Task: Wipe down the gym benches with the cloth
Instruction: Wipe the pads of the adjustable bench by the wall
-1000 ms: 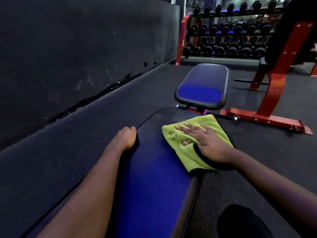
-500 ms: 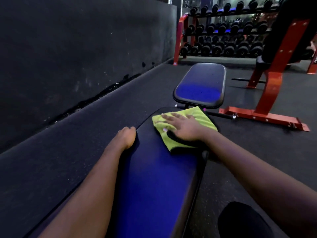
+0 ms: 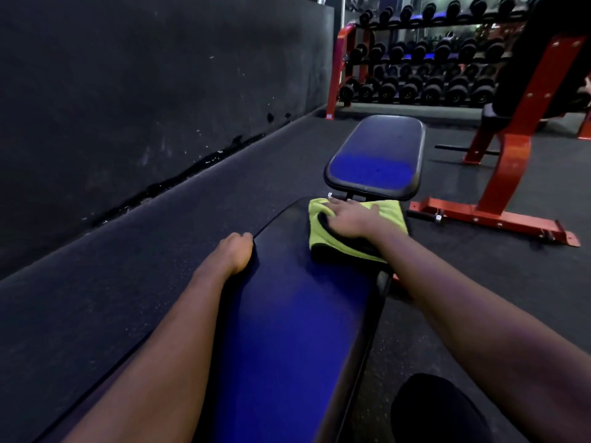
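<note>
A long dark bench pad [image 3: 287, 314] with a blue sheen runs away from me. Beyond it sits the bench's shorter seat pad [image 3: 377, 155]. A yellow-green cloth [image 3: 388, 215] lies flat on the far end of the long pad. My right hand [image 3: 348, 219] presses on the cloth with fingers spread flat. My left hand [image 3: 236, 251] grips the pad's left edge, its fingers curled over the side and hidden.
A dark wall [image 3: 128, 107] runs along the left. A red dumbbell rack [image 3: 415, 75] with several black dumbbells stands at the back. A red-framed bench [image 3: 511, 171] stands to the right, its base rail on the rubber floor [image 3: 479, 282].
My right hand has slid the cloth forward along the pad to its far end. My left hand has stayed on the pad's left edge.
</note>
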The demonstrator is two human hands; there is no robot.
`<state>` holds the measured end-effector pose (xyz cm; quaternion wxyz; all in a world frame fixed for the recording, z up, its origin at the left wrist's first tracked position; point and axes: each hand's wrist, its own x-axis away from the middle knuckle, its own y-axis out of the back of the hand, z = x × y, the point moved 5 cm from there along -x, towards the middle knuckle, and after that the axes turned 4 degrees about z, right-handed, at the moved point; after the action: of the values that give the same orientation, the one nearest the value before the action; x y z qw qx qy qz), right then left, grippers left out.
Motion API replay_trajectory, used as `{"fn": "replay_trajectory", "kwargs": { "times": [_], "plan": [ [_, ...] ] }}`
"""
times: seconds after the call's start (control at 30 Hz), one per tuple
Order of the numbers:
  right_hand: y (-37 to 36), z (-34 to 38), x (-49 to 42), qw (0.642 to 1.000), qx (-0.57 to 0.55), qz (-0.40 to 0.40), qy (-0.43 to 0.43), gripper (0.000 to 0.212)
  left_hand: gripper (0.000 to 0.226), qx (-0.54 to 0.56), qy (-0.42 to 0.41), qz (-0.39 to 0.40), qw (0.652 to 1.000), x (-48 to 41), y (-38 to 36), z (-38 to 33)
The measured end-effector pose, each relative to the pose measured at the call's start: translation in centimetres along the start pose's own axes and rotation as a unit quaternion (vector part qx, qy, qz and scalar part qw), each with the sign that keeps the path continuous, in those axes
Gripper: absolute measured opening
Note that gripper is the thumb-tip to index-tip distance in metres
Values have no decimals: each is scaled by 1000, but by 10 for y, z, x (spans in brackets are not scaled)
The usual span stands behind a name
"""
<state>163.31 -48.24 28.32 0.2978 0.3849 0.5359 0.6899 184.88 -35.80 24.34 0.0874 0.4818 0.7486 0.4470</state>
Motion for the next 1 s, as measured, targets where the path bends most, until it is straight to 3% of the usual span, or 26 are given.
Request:
{"fn": "replay_trajectory", "kwargs": {
  "times": [0.1,0.23,0.3,0.4,0.53,0.67,0.77,0.9,1.0],
  "plan": [
    [-11,21,16,998,31,3,48,57,54,5,-1,3,1000,5,3,-1],
    [-31,42,93,983,45,-45,172,56,56,16,-1,3,1000,15,6,-3],
    [-38,37,129,979,29,-46,195,65,55,7,2,-1,1000,21,7,-5],
    [-38,6,132,990,7,-42,132,57,55,-40,-1,-5,999,29,10,-8],
    [-17,-15,72,999,-15,-49,2,54,54,-95,-15,11,995,51,17,2],
    [-1,20,18,999,-21,-19,-16,60,60,-89,26,31,995,63,34,40],
    [-8,64,21,999,16,-8,47,59,66,-63,70,67,993,67,36,64],
    [-38,96,88,974,46,-37,218,53,65,-13,58,46,997,71,27,69],
    [-46,64,127,972,31,-43,227,59,66,-4,49,30,998,72,26,70]
  ]
}}
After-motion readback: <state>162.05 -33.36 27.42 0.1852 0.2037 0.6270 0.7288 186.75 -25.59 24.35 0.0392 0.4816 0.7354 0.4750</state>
